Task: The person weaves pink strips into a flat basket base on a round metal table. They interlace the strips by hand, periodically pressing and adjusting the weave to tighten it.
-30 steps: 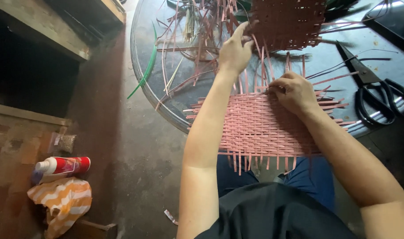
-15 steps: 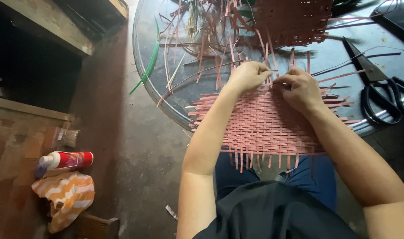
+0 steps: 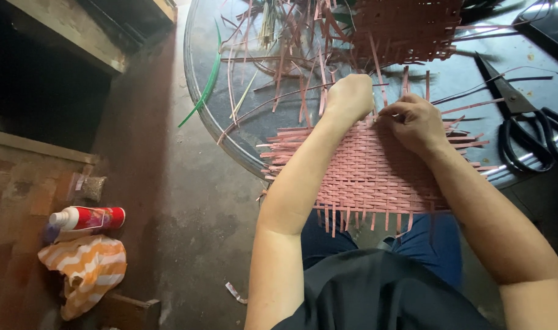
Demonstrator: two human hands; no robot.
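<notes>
A flat mat woven of pink strips [image 3: 370, 177] lies at the near edge of a round glass table [image 3: 199, 104] and overhangs my lap. My left hand [image 3: 350, 96] is closed on a long pink strip [image 3: 376, 67] at the mat's far edge. Right beside it, my right hand [image 3: 415, 122] pinches the weave at the same edge. Both forearms cross the mat.
Loose pink strips [image 3: 279, 55] and a second woven piece [image 3: 407, 27] lie further back on the table. Black scissors [image 3: 523, 122] rest at the right. A green strip [image 3: 206, 82] hangs over the rim. On the left floor lie a red-and-white bottle [image 3: 86, 218] and an orange striped cloth [image 3: 86, 272].
My left hand came back from the loose strips far on the table to the mat's far edge, bringing a strip next to my right hand.
</notes>
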